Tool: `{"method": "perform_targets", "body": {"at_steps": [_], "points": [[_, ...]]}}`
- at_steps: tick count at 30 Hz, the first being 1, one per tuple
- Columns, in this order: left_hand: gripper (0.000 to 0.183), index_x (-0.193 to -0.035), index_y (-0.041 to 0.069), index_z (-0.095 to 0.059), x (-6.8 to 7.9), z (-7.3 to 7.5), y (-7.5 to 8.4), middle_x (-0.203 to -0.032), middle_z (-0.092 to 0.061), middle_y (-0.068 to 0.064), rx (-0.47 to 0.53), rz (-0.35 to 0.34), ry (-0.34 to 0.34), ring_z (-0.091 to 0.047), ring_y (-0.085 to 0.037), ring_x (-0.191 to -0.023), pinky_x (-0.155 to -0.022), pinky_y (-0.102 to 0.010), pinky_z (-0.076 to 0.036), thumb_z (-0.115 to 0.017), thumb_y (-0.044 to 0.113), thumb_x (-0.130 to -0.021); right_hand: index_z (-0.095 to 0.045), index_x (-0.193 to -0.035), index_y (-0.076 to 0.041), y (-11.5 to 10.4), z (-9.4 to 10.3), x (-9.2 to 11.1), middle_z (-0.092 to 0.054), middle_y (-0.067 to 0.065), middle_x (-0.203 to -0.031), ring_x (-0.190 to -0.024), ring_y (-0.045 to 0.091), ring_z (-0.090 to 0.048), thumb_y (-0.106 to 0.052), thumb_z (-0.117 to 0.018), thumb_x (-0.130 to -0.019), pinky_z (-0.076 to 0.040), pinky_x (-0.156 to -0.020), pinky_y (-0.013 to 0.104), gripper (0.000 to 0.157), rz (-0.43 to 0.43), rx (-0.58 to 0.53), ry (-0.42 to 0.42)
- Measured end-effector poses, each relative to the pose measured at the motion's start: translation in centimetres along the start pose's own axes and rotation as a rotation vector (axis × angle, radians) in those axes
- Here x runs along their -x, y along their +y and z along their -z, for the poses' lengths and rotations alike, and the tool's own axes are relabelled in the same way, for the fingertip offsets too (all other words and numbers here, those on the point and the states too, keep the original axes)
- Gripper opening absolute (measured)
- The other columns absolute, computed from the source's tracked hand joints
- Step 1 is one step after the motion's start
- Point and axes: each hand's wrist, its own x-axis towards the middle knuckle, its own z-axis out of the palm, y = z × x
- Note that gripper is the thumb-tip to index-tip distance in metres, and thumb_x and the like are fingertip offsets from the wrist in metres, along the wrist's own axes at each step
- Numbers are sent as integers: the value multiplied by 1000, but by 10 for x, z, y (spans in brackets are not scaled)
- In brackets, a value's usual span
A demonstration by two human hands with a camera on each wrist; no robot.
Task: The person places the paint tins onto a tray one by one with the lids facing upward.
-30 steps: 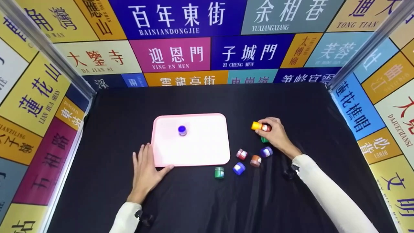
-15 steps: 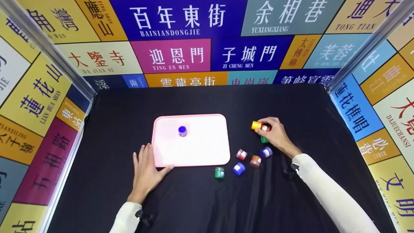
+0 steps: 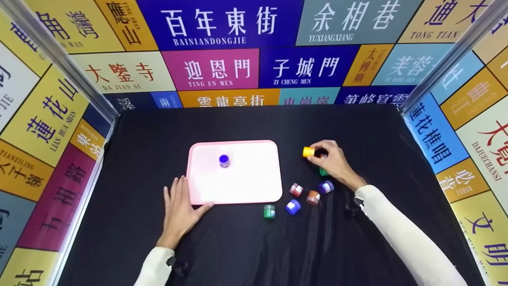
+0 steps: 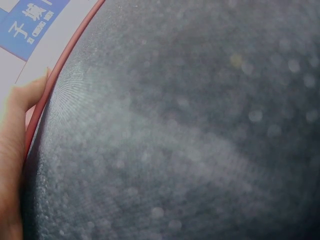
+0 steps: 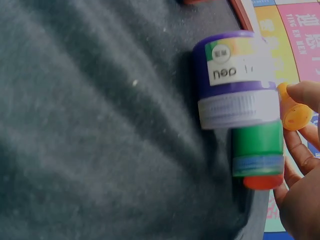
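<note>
My right hand point(image 3: 335, 162) pinches a small yellow paint jar point(image 3: 308, 152) between thumb and fingers, right of the tray. In the right wrist view the yellow jar point(image 5: 296, 116) appears at the fingertips, behind a purple jar point(image 5: 235, 65) and a green jar point(image 5: 257, 145). A reddish jar point(image 3: 323, 156) is mostly hidden by the right hand. On the pink-rimmed white tray point(image 3: 246, 180) stands one purple-blue jar point(image 3: 224, 160). My left hand point(image 3: 179, 212) lies with fingers extended against the tray's lower left corner; its thumb touches the rim in the left wrist view.
Between tray and right arm lie several jars: red point(image 3: 296, 189), brown point(image 3: 313, 198), blue point(image 3: 293, 207), purple point(image 3: 326, 186) and green point(image 3: 269, 212). Black cloth point(image 3: 254, 250) covers the table. Sign-printed walls point(image 3: 214, 67) enclose its back and sides.
My right hand has shifted slightly left and away from me with the yellow jar, moving it off from the reddish jar beside it. The left hand and tray stay put.
</note>
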Motion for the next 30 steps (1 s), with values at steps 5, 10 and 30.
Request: {"method": "perform_targets", "body": {"at_steps": [5, 10, 30], "points": [[128, -167, -10, -32, 0, 1, 0, -173, -35, -30, 3, 2, -7, -23, -47, -165, -134, -68, -4, -83, 72, -84, -81, -117, -3, -6, -7, -1, -73, 18, -122, -124, 33, -56, -8, -95, -86, -45, -102, 39, 34, 17, 1, -25], [126, -167, -10, -33, 0, 0, -1, -173, -36, -30, 13, -1, -4, -24, -48, -165, -133, -70, -5, -82, 72, -85, -82, -117, -3, -14, -15, -2, -74, 18, -122, -126, 36, -57, -9, -95, -85, -42, -109, 45, 34, 44, 2, -45], [128, -169, -8, -30, -1, 0, 0, -174, -34, -29, -1, 15, -31, -22, -45, -166, -134, -67, -1, -80, 75, -85, -81, -117, -3, -38, -55, -4, -73, 12, -116, -124, 33, -58, -11, -95, -86, -46, -109, 43, 35, 159, 17, -179]]}}
